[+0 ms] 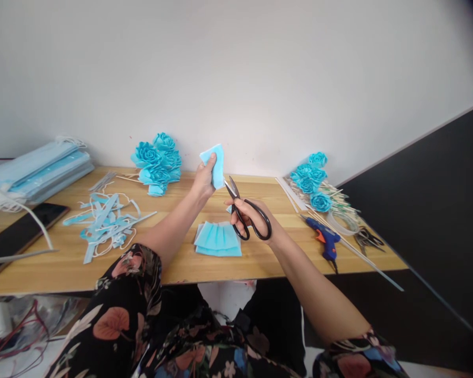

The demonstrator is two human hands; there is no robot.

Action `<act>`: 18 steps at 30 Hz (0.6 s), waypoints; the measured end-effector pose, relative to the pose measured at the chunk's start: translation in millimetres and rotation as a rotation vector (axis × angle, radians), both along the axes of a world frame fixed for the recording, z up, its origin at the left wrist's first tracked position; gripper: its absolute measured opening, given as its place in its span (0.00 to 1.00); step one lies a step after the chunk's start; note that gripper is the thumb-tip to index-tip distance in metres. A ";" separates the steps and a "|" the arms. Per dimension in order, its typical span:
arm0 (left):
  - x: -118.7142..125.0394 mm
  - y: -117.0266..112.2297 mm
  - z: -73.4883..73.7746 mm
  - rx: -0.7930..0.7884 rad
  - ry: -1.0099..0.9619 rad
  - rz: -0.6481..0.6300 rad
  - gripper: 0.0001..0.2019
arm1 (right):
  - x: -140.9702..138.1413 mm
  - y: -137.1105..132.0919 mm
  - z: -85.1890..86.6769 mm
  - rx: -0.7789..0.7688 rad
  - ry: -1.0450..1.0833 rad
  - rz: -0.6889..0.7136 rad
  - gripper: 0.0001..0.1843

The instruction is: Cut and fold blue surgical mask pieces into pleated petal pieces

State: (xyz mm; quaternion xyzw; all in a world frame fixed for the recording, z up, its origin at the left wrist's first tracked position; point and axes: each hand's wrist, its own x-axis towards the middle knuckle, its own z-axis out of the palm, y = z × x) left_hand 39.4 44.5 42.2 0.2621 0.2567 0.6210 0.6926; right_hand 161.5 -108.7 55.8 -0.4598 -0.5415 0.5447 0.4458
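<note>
My left hand [205,176] grips a folded piece of blue face-mask fabric [218,167], thumb on its front, raised above the table. In my right hand [246,215] is a pair of black-handled scissors [265,223]. The blades point up and left, slightly apart, with their tips close to the lower right edge of the fabric; whether they touch it I cannot tell. Below, on the table, lies a small stack of pleated blue mask pieces [217,240]. A little blue scrap [229,209] shows beside my right fingers.
Cut-off strips and ear loops [106,220] lie left, near a phone [21,231] and stacked masks [43,168]. Blue fabric roses [157,163] stand at the back; more roses [311,176] lie right, by a blue glue gun [326,239], tape roll [343,223], sticks and other scissors [368,239].
</note>
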 end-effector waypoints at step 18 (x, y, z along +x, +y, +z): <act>4.9 -4.1 -2.2 0.131 0.011 0.121 0.20 | -4.9 8.3 -4.6 -0.051 0.051 -0.029 0.29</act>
